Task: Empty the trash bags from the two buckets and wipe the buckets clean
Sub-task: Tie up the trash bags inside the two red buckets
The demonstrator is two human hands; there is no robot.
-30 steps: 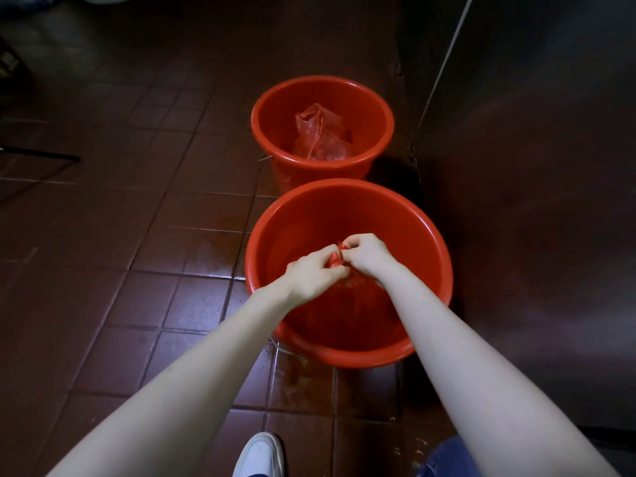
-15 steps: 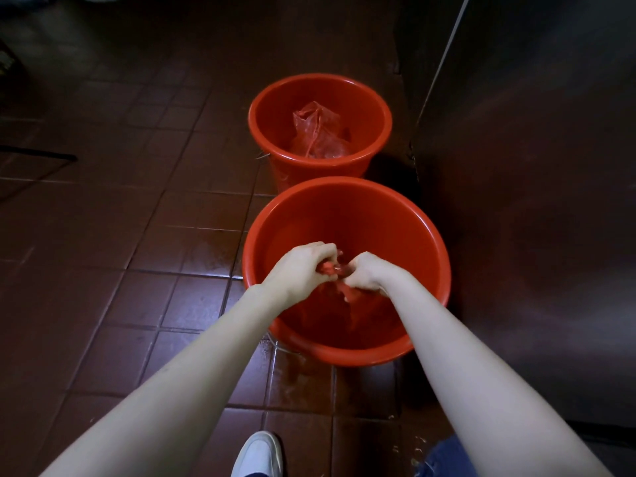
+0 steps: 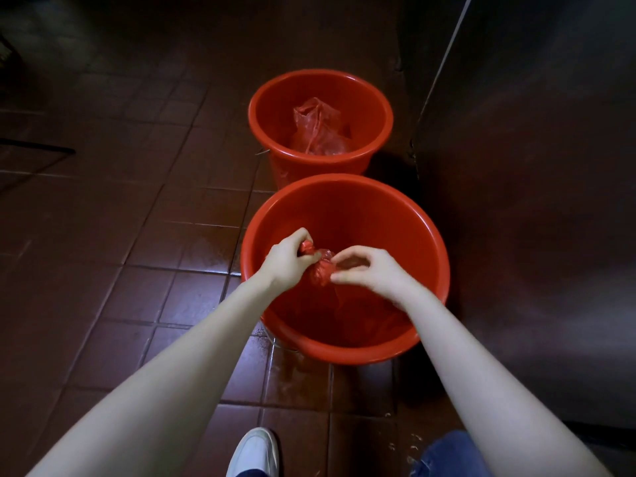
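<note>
Your left hand [image 3: 287, 259] is gripping the gathered neck of the red bag [image 3: 318, 270], fingers curled round it, holding it over the near bucket [image 3: 347, 354]. The bag is hanging from that fist down into the bucket, its body lying dark against the inside wall. Just to the right, your right hand [image 3: 370, 270] is hovering at the knot with thumb and forefinger curved toward it; whether they are pinching the plastic or only touching it I cannot tell. Farther back, the far bucket [image 3: 320, 158] is sitting touching or just behind the near one, with a second bag [image 3: 318, 127] standing crumpled inside it, not yet lifted.

Watch these risks. The thin plastic is probably stretching at the neck, so a hard pull may be tearing it and spilling the contents back in. The floor [image 3: 137, 270] is glistening wet by your shoe [image 3: 256, 454], so stepping while lifting may be making you slip. The wall [image 3: 533, 201] on the right is standing close, so swinging the bag that way may be smearing it.
</note>
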